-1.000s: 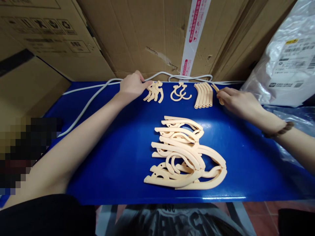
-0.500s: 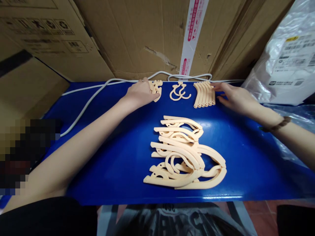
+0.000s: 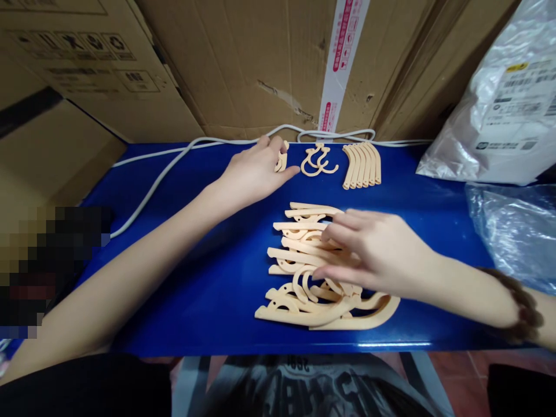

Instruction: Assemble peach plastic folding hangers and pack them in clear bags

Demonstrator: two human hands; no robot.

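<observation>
Beige plastic folding hangers (image 3: pixel 299 315) lie folded in a loose pile at the middle of the blue table. My right hand (image 3: pixel 382 249) is over the right side of this pile, fingers and thumb apart, hiding several hangers; whether it touches them I cannot tell. At the back, my left hand (image 3: pixel 258 165) rests over some small beige pieces (image 3: pixel 282 159), mostly covering them, its thumb stretched away from the fingers. Right of it lie beige hooks (image 3: pixel 313 169), partly overlapping. Farther right, several curved hanger arms (image 3: pixel 362 167) stand side by side in a neat row.
A white cable (image 3: pixel 152 200) runs along the table's back and left side. Cardboard boxes (image 3: pixel 243 69) wall the back and left. A plastic-wrapped parcel (image 3: pixel 490 127) stands at the back right, with clear plastic film (image 3: pixel 516 231) in front of it.
My right hand has moved from the row of hanger arms toward me and left, over the hanger pile. My left hand has shifted slightly right, its thumb now stretched out.
</observation>
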